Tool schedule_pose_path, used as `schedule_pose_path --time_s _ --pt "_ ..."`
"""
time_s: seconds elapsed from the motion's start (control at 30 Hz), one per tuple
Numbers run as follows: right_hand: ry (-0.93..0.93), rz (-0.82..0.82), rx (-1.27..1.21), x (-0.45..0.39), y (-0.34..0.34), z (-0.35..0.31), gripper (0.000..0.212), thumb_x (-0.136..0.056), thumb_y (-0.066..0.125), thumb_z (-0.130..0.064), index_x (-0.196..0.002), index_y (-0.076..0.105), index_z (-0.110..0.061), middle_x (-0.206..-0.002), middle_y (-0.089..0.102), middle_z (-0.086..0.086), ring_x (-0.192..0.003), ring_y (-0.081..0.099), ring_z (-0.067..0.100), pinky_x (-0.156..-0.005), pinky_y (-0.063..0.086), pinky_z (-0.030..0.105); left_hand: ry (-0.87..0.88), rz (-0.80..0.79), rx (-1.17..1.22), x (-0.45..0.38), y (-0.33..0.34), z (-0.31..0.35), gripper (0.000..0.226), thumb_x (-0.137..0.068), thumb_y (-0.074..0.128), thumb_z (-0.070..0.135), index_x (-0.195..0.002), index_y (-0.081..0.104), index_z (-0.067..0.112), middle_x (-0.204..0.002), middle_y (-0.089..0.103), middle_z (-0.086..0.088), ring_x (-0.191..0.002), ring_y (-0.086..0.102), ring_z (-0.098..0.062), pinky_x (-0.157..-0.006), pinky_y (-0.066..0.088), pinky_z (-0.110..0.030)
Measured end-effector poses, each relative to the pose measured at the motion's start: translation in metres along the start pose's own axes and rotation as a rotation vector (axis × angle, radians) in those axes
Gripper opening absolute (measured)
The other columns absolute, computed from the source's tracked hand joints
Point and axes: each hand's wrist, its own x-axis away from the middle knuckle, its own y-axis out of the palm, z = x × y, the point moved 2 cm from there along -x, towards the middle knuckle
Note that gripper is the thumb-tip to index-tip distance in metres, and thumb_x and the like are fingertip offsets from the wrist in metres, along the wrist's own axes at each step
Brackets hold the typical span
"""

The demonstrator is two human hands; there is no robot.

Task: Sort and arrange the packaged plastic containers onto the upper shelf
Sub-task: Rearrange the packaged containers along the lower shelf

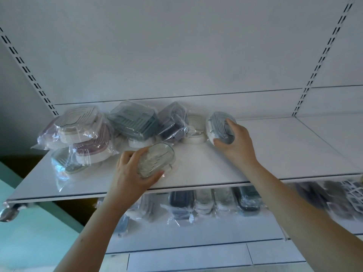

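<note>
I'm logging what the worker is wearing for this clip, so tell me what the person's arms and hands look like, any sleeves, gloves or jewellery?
Both arms are bare from the bottom frame edge up to the fingers: no sleeves in view. The left hand and right hand wear no gloves. No watch, bracelet or ring shows on either wrist or on the visible fingers. The nails look short and unpainted, though the picture is soft.

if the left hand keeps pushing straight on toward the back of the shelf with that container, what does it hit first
Probably the teal container stacked on a white one in the pile. The left hand grips a pale green container aimed up and slightly right, so it could slip into the gap beside it; depth is unclear.
</note>
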Motion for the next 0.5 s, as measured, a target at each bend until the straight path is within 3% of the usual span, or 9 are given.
schedule_pose_path --time_s 0.13,0.2,0.27,0.37,0.5 --pt "-0.04 0.047 -0.024 0.023 -0.012 0.001 0.077 -0.083 0.078 -0.029 -0.151 0.042 -0.024 -0.141 0.046 0.002 -0.106 0.038 -0.009 -0.082 0.025 -0.008 0.015 0.031 0.071 0.017 0.002 0.008 0.075 -0.072 0.077 0.054 -0.139 0.053 0.028 -0.121 0.042 0.009 -0.117 0.049 -0.016 -0.098 0.044 -0.029" --pt "-0.068 0.078 -0.029 0.036 -0.017 0.0 0.075 -0.082 0.08 -0.025 -0.149 0.044 -0.022 -0.137 0.048 0.002 -0.104 0.037 -0.012 -0.082 0.023 -0.01 0.058 0.022 0.123 0.027 0.002 0.012 0.074 -0.072 0.076 0.054 -0.138 0.053 0.029 -0.12 0.042 0.009 -0.115 0.05 -0.014 -0.099 0.045 -0.027" --pt "-0.112 0.081 -0.007 0.051 -0.023 -0.002 0.077 -0.081 0.081 -0.025 -0.15 0.045 -0.021 -0.14 0.048 0.003 -0.115 0.04 -0.003 -0.09 0.024 -0.007 0.073 0.023 0.164 0.037 -0.001 0.013 0.075 -0.07 0.073 0.058 -0.137 0.053 0.029 -0.119 0.042 0.008 -0.114 0.05 -0.013 -0.1 0.045 -0.025" --pt "-0.18 0.063 0.015 0.075 -0.029 -0.001 0.081 -0.081 0.081 -0.029 -0.151 0.043 -0.022 -0.147 0.042 0.003 -0.133 0.039 0.008 -0.109 0.03 0.014 0.092 0.035 0.194 0.053 -0.005 0.015 0.075 -0.07 0.072 0.057 -0.137 0.055 0.027 -0.121 0.042 0.007 -0.118 0.048 -0.014 -0.102 0.047 -0.031" --pt "-0.229 0.126 0.019 0.107 -0.04 0.001 0.084 -0.08 0.081 -0.032 -0.153 0.04 -0.026 -0.153 0.036 0.004 -0.142 0.035 0.015 -0.117 0.031 0.029 0.205 0.061 0.182 0.078 -0.007 0.022 0.067 -0.075 0.081 0.052 -0.134 0.056 0.033 -0.128 0.04 0.006 -0.124 0.045 -0.016 -0.099 0.049 -0.032"
